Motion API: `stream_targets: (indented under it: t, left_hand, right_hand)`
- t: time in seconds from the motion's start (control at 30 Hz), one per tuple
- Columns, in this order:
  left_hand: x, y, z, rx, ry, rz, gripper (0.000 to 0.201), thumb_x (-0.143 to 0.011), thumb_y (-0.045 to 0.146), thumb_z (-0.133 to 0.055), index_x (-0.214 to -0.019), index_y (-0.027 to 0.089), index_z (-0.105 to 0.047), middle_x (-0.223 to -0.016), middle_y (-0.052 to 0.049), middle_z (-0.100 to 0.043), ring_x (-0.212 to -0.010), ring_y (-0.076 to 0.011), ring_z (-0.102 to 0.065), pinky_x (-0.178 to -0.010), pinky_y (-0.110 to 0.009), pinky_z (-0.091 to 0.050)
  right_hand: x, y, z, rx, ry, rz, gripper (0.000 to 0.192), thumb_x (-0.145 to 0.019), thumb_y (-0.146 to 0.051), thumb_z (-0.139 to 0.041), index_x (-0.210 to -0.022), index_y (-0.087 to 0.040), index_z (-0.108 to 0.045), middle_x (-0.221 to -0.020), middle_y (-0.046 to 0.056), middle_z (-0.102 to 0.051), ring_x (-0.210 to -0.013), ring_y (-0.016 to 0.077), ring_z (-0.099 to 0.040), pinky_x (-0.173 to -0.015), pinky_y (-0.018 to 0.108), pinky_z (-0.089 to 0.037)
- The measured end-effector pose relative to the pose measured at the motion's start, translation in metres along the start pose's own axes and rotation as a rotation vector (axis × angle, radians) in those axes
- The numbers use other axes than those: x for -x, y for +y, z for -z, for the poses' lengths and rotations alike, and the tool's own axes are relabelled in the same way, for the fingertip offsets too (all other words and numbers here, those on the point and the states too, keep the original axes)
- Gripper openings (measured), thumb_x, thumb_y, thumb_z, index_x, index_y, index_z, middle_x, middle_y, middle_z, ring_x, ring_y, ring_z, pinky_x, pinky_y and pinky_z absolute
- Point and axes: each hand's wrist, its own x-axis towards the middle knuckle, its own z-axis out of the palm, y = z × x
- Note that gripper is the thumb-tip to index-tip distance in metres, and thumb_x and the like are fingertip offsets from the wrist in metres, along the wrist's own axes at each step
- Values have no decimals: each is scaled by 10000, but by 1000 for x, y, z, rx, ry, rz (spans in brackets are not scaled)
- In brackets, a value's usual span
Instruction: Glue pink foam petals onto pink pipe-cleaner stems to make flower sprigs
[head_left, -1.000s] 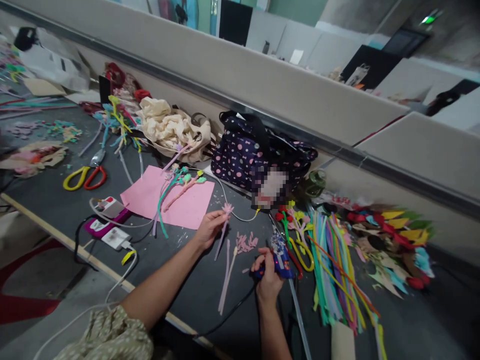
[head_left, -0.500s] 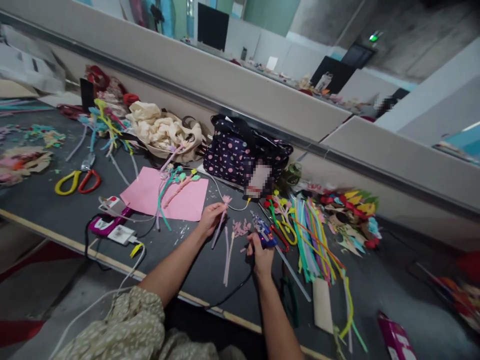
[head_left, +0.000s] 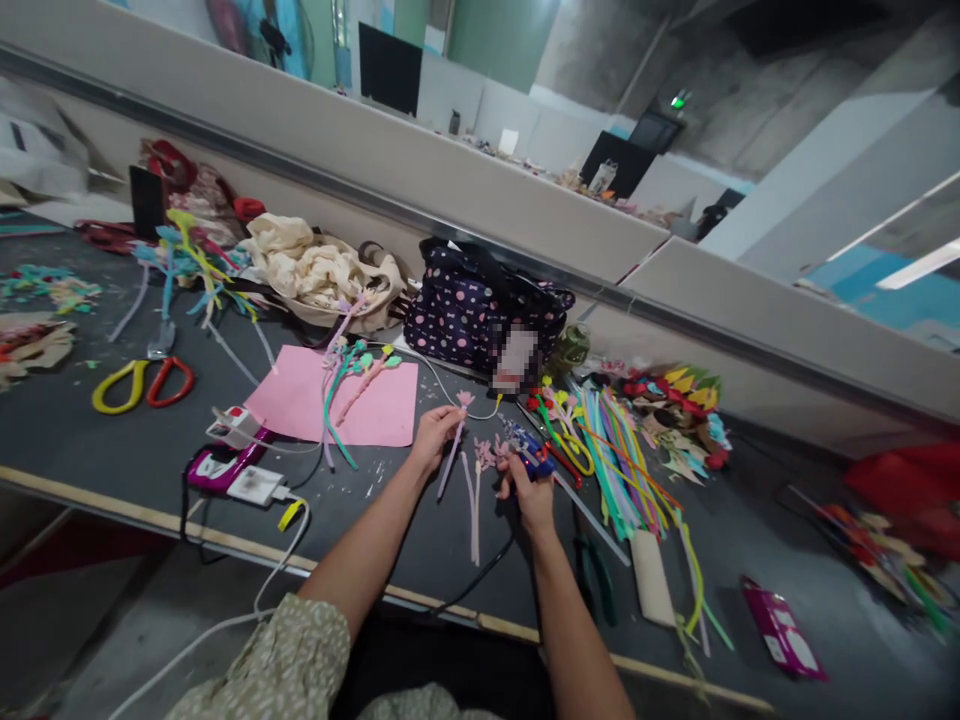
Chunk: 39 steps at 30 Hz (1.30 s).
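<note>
My left hand (head_left: 436,438) is pinched around a pipe-cleaner flower (head_left: 452,455) with a purple stem and a pink head on top. In my right hand (head_left: 526,492) is a blue hot glue gun (head_left: 529,452), its nozzle pointing up and left. A translucent glue stick (head_left: 596,522) sticks out behind it, and a black cord runs off below my wrist. Between the hands lies a small heap of pink pieces (head_left: 491,452). Two pale pink pipe cleaners (head_left: 474,510) rest just below that heap.
A pink sheet (head_left: 300,395) with pipe-cleaner stems lies left, near scissors (head_left: 159,350) and a purple power strip (head_left: 225,462). A dotted bag (head_left: 465,310) stands behind. At right are a pipe-cleaner bundle (head_left: 615,450), green-handled pliers (head_left: 596,570) and a purple packet (head_left: 784,628).
The whole view has shifted a little with my head. My left hand still pinches the flower and my right hand still grips the glue gun, both in nearly the same places over the table.
</note>
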Motion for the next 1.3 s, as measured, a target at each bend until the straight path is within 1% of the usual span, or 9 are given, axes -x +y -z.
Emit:
stream_targets:
  t: [0.1,0.33,0.53,0.67,0.77,0.97,1.07,1.17,1.3]
  left_hand:
    - [0,1,-1,28,-14,13,357,-528,371,-870,-700,123,-679,-534,23,-578,-421,-49,-466,-424,-169,-354]
    - [3,2,-3,41,-89,-18,313,-558,315,-860,-738,121,-692,-634,-8,-641,-505,-64,-547,-479,-165,-411]
    - [8,1,-5,70,-184,14,332,-580,336,-858,-751,122,-670,-570,22,-577,-431,-56,-481,-422,-183,-401]
    - [10,3,-7,77,-169,6,339,-568,322,-867,-738,117,-657,-577,26,-581,-413,-45,-472,-400,-175,-394]
    - [11,3,-7,85,-160,8,343,-557,316,-867,-737,113,-656,-587,20,-593,-417,-44,-480,-401,-169,-396]
    - [11,2,-7,79,-155,9,325,-573,309,-855,-730,116,-646,-534,41,-549,-396,-28,-431,-406,-161,-378]
    - [11,2,-8,55,-139,0,327,-564,314,-856,-718,119,-644,-515,51,-526,-392,-38,-433,-411,-174,-400]
    - [10,0,-8,26,-136,3,338,-555,324,-858,-727,117,-654,-529,42,-544,-400,-49,-459,-420,-182,-418]
    - [9,-4,-10,-11,-150,14,328,-564,334,-854,-706,116,-654,-525,38,-552,-406,-50,-469,-426,-176,-409]
  right_hand:
    - [-1,-1,4,6,-20,29,394,-758,-530,-701,-809,-144,-639,-649,21,-685,-356,97,-520,-385,243,-473]
    - [3,3,8,-183,-3,31,369,-787,-533,-669,-816,-172,-594,-673,-8,-664,-351,64,-457,-378,221,-430]
    - [8,0,10,-209,-5,43,386,-808,-556,-633,-770,-173,-607,-601,-11,-638,-350,72,-437,-381,228,-411]
    - [12,-2,10,-190,-15,57,401,-823,-565,-609,-737,-174,-625,-475,-34,-561,-353,94,-446,-397,237,-430]
    - [15,-2,8,-181,-9,57,398,-825,-562,-608,-737,-175,-634,-449,-43,-538,-355,99,-449,-409,243,-448]
    - [19,3,5,-142,-9,65,352,-810,-540,-641,-751,-193,-645,-579,-19,-642,-373,93,-463,-466,262,-482]
    - [22,2,4,-89,-22,64,356,-805,-546,-641,-736,-198,-661,-542,-20,-623,-379,102,-474,-484,268,-484]
    - [26,-1,1,-45,-21,52,365,-779,-552,-664,-731,-190,-670,-526,-15,-611,-387,106,-488,-455,255,-455]
    - [31,1,-1,-5,45,3,420,-707,-561,-729,-802,-155,-679,-612,15,-664,-392,99,-507,-392,225,-404]
